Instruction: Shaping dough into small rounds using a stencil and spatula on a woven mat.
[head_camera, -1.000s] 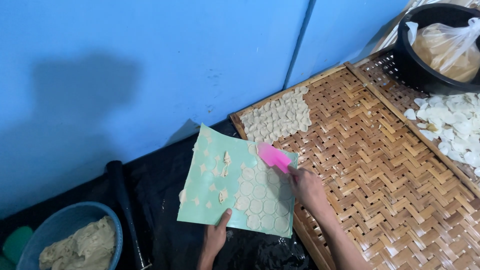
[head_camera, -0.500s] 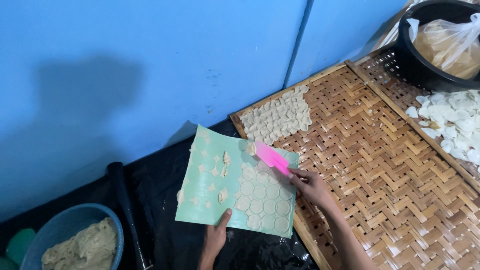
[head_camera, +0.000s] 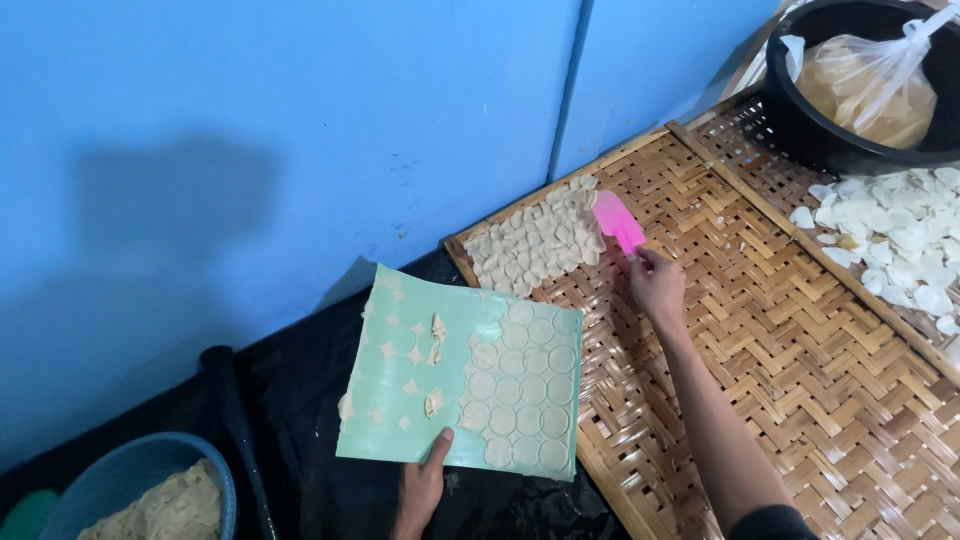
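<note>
Left hand (head_camera: 422, 488) pinching the near edge of a mint-green mat (head_camera: 410, 400), thumb on top, fingers underneath, mat tilted up off the black sheet (head_camera: 300, 420). On the mat's right half, rows of round dough discs (head_camera: 520, 385); on the left half, only small leftover scraps (head_camera: 432, 352). Right hand (head_camera: 657, 285) closed around the handle of a pink scraper (head_camera: 617, 222), blade reaching out over the woven bamboo tray (head_camera: 760, 380), just touching the edge of a patch of discs (head_camera: 540, 240) laid overlapping in the tray's far corner by the blue wall (head_camera: 280, 130). Well apart to the right, on a 2nd tray (head_camera: 740, 125), a loose heap of white discs (head_camera: 900, 235), and behind it a black tub (head_camera: 840, 140) holding a knotted clear bag (head_camera: 865, 85). At bottom left, a blue bowl (head_camera: 120, 470) with pale dough (head_camera: 165, 505), beside a dark rod (head_camera: 235, 420) lying on the sheet.
</note>
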